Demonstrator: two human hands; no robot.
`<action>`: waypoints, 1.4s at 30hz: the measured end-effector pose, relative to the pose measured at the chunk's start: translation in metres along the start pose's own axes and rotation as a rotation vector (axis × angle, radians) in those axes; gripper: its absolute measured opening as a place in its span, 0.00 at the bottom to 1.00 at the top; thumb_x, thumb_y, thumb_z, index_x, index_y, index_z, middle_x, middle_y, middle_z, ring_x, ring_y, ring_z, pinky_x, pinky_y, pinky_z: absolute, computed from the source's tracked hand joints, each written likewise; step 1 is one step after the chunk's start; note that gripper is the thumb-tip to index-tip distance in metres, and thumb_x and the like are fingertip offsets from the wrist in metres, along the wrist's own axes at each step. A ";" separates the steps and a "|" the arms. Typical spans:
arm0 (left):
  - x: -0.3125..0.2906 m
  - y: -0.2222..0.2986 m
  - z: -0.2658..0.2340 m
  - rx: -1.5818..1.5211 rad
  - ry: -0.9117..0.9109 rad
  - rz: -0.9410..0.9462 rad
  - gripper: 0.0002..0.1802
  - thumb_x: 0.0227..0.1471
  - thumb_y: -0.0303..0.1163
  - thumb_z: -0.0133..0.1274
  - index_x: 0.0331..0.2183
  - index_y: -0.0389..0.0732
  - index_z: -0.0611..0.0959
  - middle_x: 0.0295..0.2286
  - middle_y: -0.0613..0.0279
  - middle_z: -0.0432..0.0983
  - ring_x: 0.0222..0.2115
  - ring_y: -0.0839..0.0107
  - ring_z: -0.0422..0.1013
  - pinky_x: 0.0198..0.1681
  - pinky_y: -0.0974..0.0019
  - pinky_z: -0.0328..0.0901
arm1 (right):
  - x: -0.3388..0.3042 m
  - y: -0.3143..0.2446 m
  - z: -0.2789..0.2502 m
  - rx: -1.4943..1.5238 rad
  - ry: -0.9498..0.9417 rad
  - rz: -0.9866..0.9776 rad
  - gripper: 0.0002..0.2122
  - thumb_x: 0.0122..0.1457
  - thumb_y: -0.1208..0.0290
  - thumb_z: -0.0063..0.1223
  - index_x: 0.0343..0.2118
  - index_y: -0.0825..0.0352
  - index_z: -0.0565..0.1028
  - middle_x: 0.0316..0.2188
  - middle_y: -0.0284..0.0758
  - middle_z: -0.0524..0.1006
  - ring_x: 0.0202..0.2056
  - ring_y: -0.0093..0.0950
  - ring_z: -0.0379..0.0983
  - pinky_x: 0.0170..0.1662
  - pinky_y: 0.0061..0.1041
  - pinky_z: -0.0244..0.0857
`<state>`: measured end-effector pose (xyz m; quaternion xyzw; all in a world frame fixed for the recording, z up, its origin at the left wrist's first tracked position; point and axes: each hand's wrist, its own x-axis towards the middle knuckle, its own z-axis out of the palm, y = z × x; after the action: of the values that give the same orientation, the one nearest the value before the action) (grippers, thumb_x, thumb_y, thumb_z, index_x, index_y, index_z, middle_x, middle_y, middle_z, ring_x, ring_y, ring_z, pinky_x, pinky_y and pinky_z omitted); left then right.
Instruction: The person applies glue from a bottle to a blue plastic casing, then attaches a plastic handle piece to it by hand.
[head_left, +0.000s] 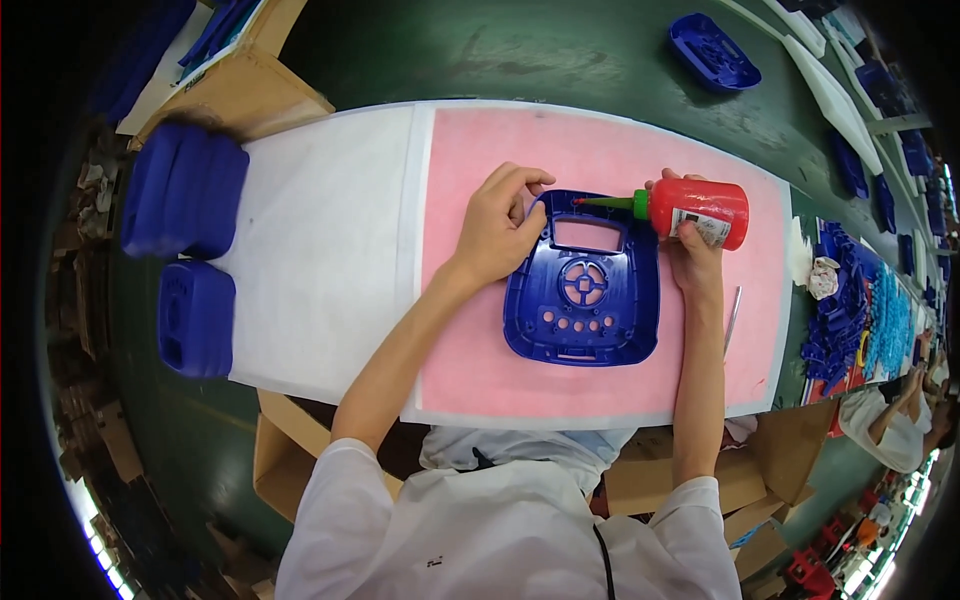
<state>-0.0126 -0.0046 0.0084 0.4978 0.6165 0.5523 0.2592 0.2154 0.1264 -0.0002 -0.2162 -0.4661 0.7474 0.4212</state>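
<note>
A blue plastic casing [620,290] lies with its hollow side up on the pink mat. It has a rectangular window, a round grille and a row of small holes. My left hand [500,225] grips its upper left edge, thumb against the rim and fingers curled. In my right hand [693,255] is a red squeeze bottle [715,205] with a green nozzle, held on its side with the fingers wrapped round it. The nozzle's tip points left, over the casing's top edge by the window. Whether it touches the plastic I cannot tell.
The pink mat [470,350] covers the right of the white worktable [320,240]. Stacked blue casings [185,190] stand at its left end. A thin metal rod [734,318] lies right of my forearm. Blue and light-blue parts [885,320] are heaped at far right, near another person [890,425].
</note>
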 end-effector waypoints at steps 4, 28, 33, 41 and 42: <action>0.001 -0.007 0.001 0.001 0.002 0.034 0.15 0.43 0.18 0.53 0.38 0.36 0.80 0.26 0.61 0.68 0.16 0.77 0.57 0.24 0.72 0.58 | 0.000 -0.001 0.001 -0.037 0.019 0.019 0.33 0.44 0.67 0.71 0.55 0.62 0.66 0.56 0.44 0.69 0.54 0.43 0.69 0.56 0.39 0.67; 0.000 -0.007 -0.001 0.038 -0.005 0.043 0.12 0.44 0.19 0.53 0.35 0.36 0.80 0.26 0.62 0.67 0.17 0.76 0.58 0.24 0.71 0.58 | -0.004 -0.001 -0.002 -0.028 0.013 0.007 0.34 0.43 0.69 0.71 0.55 0.62 0.66 0.55 0.44 0.70 0.54 0.41 0.70 0.57 0.38 0.66; 0.000 -0.008 0.001 0.001 -0.015 0.029 0.12 0.44 0.19 0.53 0.35 0.36 0.80 0.26 0.62 0.67 0.16 0.77 0.58 0.24 0.72 0.59 | -0.005 -0.001 -0.005 -0.047 0.002 -0.005 0.34 0.43 0.73 0.70 0.55 0.63 0.65 0.55 0.47 0.70 0.54 0.38 0.70 0.56 0.35 0.68; 0.001 -0.007 0.000 0.023 -0.018 0.041 0.12 0.44 0.18 0.53 0.35 0.36 0.80 0.26 0.62 0.67 0.17 0.77 0.58 0.24 0.72 0.58 | -0.005 -0.002 -0.002 -0.084 -0.039 -0.026 0.35 0.41 0.77 0.70 0.55 0.64 0.65 0.54 0.47 0.71 0.55 0.37 0.68 0.58 0.35 0.64; 0.001 -0.006 0.000 0.025 -0.016 0.039 0.12 0.44 0.18 0.53 0.35 0.35 0.80 0.26 0.62 0.66 0.17 0.77 0.58 0.24 0.72 0.58 | -0.006 -0.002 -0.002 -0.098 -0.045 -0.020 0.35 0.41 0.78 0.70 0.54 0.64 0.65 0.53 0.47 0.71 0.55 0.37 0.68 0.59 0.35 0.64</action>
<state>-0.0148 -0.0029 0.0029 0.5175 0.6114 0.5453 0.2469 0.2210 0.1230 0.0006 -0.2150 -0.5134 0.7241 0.4072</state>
